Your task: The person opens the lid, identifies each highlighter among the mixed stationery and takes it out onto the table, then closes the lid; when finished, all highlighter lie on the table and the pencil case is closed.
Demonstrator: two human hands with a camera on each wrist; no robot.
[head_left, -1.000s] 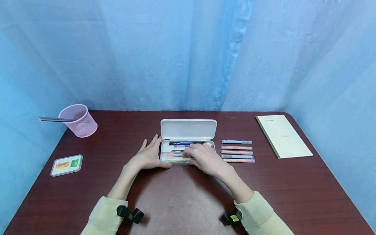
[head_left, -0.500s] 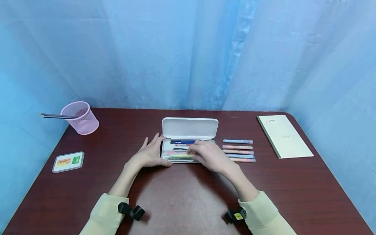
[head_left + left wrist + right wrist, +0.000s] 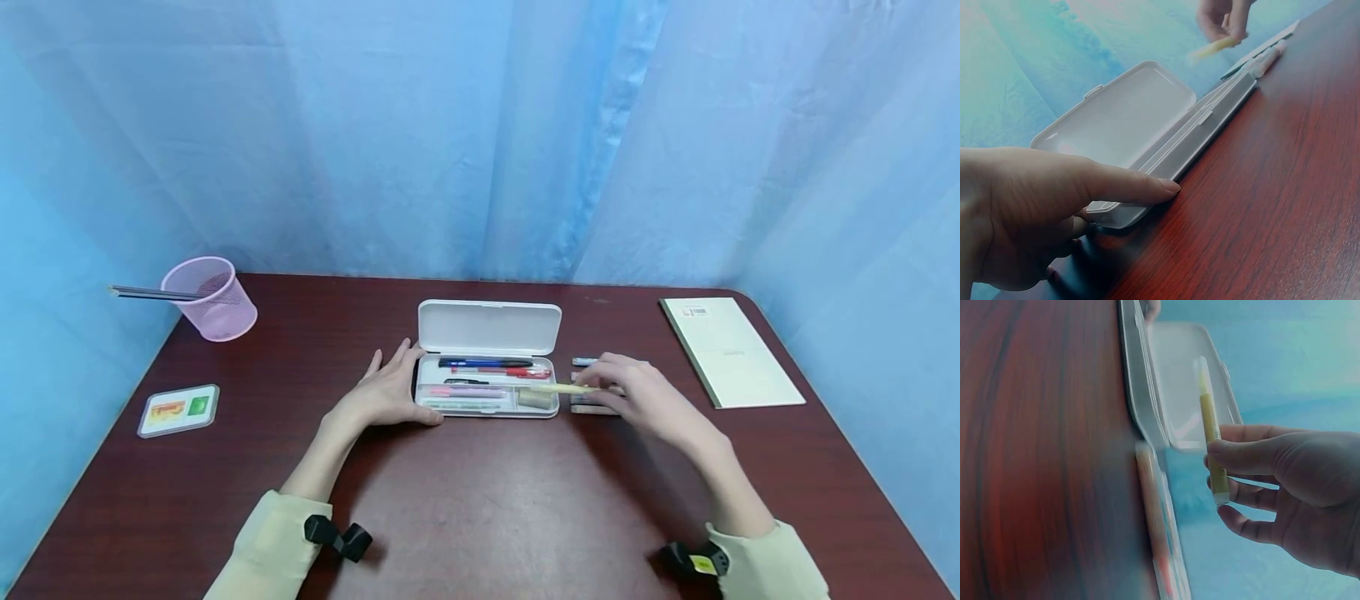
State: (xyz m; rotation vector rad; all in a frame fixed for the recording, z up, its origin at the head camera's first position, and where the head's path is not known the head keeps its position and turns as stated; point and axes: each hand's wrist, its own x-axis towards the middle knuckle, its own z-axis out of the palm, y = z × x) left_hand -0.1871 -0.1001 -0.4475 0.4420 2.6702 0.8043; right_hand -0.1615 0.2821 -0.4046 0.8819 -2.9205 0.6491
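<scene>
A yellow highlighter (image 3: pixel 1209 419) with a clear cap is pinched between the thumb and fingers of my right hand (image 3: pixel 637 396). It is held above the table, at the right end of the open white pencil case (image 3: pixel 489 329), its capped end pointing left over the case. Inside the case lie a blue pen (image 3: pixel 483 362), a red pen (image 3: pixel 538 373) and some pink and pale green pens. My left hand (image 3: pixel 381 392) rests against the case's left end, its thumb (image 3: pixel 1129 184) straight along the front corner and its fingers spread at the back.
Several pastel pens (image 3: pixel 1152 506) lie in a row right of the case, partly hidden by the right hand. A notebook (image 3: pixel 731 352) lies at the far right. A pink mesh cup (image 3: pixel 217 308) with thin sticks and a flat case (image 3: pixel 178 410) stand at left.
My right hand has lifted the yellow highlighter out of the pencil case and carried it right, to above the row of pens. The left hand has stayed at the case's left end.
</scene>
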